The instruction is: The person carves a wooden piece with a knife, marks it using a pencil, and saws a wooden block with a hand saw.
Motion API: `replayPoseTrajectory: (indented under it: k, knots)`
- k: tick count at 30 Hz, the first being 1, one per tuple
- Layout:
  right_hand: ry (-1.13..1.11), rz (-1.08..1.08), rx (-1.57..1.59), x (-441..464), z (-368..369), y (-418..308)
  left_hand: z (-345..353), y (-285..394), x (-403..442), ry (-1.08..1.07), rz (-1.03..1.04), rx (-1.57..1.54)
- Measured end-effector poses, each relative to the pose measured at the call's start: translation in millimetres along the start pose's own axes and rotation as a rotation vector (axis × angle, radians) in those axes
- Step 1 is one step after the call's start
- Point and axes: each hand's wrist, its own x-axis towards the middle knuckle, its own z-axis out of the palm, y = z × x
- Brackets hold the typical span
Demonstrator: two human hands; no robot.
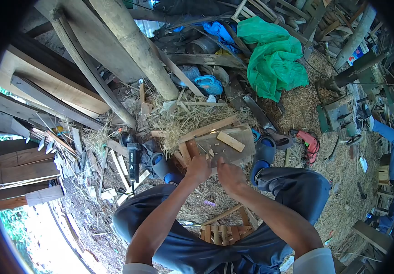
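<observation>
My left hand point(198, 169) is closed at the near edge of a low wooden work block point(247, 148), by a reddish-brown strip of wood point(192, 147). What its fingers hold is hidden. Just to its right my right hand point(231, 176) is also closed, its thumb pointing forward; whatever it grips is too small to make out. Small wood chips point(211, 152) lie on the block beyond my hands. A short pale wood piece point(230, 141) rests flat on top, and a longer batten point(208, 129) runs along the far side.
An angle grinder point(134, 157) lies left of my feet, a red power drill point(307, 145) on the right. Straw and shavings cover the ground. A wooden post point(137, 50) and a green plastic sheet point(274, 57) are ahead. Another person's blue-clad leg point(391, 141) shows far right.
</observation>
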Motion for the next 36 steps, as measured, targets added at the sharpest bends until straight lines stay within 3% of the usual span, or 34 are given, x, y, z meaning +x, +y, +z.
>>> replayPoseTrajectory:
  k: [8, 13, 15, 21, 27, 33, 36]
  knots:
    - [0.144, -0.066, -0.023, 22, 18, -1, -1, -2, 7, -0.087, -0.036, 0.084]
    - [0.075, -0.023, 0.035, 30, 6, -8, 3, 2, 6, -0.066, -0.101, 0.133]
    - [0.064, -0.024, 0.043, 29, 6, -3, -2, 5, 8, -0.222, -0.164, 0.125]
    - [0.022, -0.132, 0.072, 4, -7, 2, 0, 0, -10, -0.184, -0.011, 0.13]
    - [-0.04, -0.062, 0.082, -4, -15, -3, -1, 10, -14, -0.14, -0.02, 0.207]
    - [0.068, -0.068, 0.079, 5, 5, -4, -5, 16, -15, -0.099, -0.006, 0.247]
    - [-0.033, -0.016, 0.001, 6, 1, -6, -5, 21, -17, -0.066, 0.0, 0.289]
